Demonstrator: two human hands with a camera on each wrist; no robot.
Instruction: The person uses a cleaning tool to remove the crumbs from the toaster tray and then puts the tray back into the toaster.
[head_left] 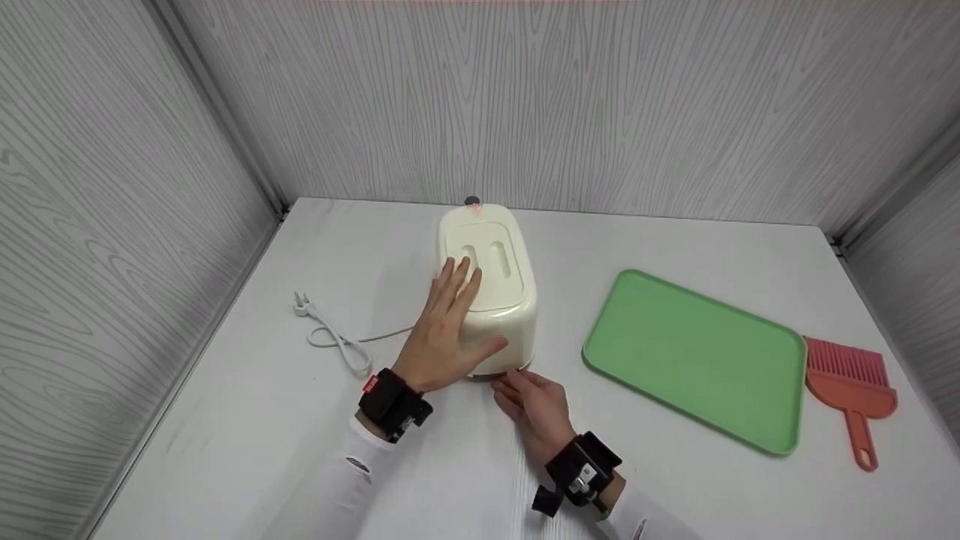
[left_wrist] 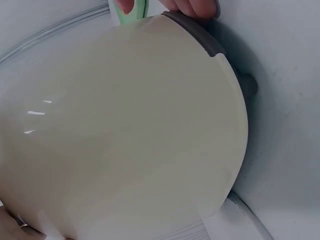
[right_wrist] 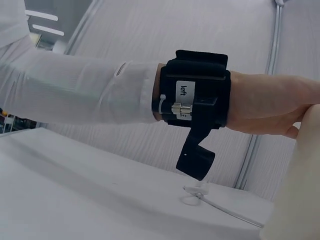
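A cream toaster (head_left: 510, 334), with a lid (head_left: 484, 259) over its top, stands lengthwise on the table. My left hand (head_left: 442, 341) lies spread on the lid and the toaster's near left corner, fingers straight. Low at the near end, my right hand (head_left: 536, 409) has its fingers curled at the base. In the left wrist view, right fingertips (left_wrist: 192, 7) pinch the dark grey edge of the crumb tray (left_wrist: 195, 32) at the toaster's bottom. A dark knob (head_left: 472, 200) sticks out at the far end. The right wrist view shows mainly the left forearm and the left hand (right_wrist: 275, 100) against the toaster.
A white power cord (head_left: 349, 345) with its plug (head_left: 304, 306) lies loosely coiled left of the toaster. To the right lies a green tray (head_left: 697, 356), and beside it a red brush and dustpan (head_left: 851, 382). Grey wood-grain walls (head_left: 525, 105) enclose the table's back and sides.
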